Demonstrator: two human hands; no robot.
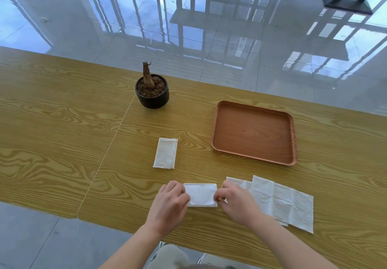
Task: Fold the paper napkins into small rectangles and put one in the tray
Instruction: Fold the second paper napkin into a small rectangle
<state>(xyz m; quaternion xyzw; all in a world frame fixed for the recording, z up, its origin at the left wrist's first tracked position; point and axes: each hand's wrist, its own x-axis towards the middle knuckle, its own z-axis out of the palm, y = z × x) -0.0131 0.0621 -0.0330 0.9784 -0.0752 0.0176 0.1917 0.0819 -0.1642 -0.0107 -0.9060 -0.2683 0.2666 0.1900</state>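
In the lower middle of the frame, the left hand and right hand each keep a closed grip on one end of the folded napkin on the tabletop, probably to press its crease, while the tray above right holds nothing.

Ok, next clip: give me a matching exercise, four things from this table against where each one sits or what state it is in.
Things:
1. tray
2. folded napkin
3. napkin being folded
4. unfolded napkins

Places or states:
A. pinched at both ends by the left hand and right hand
B. spread flat, overlapping, at the right
C. nothing in it
D. lying alone between the pot and the hands

Pairs: 1-C, 2-D, 3-A, 4-B
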